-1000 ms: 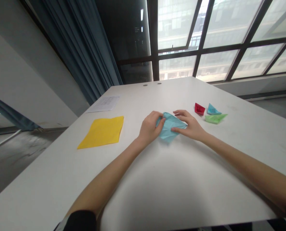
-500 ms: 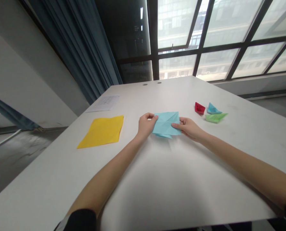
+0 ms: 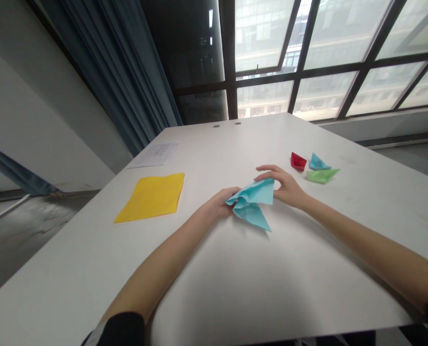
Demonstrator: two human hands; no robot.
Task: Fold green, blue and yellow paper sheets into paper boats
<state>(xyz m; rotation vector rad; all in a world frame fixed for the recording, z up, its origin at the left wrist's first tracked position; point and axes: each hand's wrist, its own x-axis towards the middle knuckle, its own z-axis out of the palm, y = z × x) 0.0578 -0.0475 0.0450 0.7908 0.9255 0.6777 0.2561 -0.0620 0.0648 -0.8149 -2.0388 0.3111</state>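
Light blue folded paper sheet [image 3: 256,193], creased, flaps spread apart, held up over the near-middle part of the white counter [image 3: 214,298]. Left hand [image 3: 225,202] grips its left end, fingers partly hidden by paper. Right hand [image 3: 284,186] at its right end, fingers loosely curved, some behind the paper; can't tell if gripping. Right of it, close together: small red folded-paper boat [image 3: 298,162], hollow, nothing seen inside; small blue folded-paper boat [image 3: 319,162]; light green folded-paper boat [image 3: 322,176], insides unclear. Left: flat yellow square sheet [image 3: 151,197], white printed paper [image 3: 154,155] beyond.
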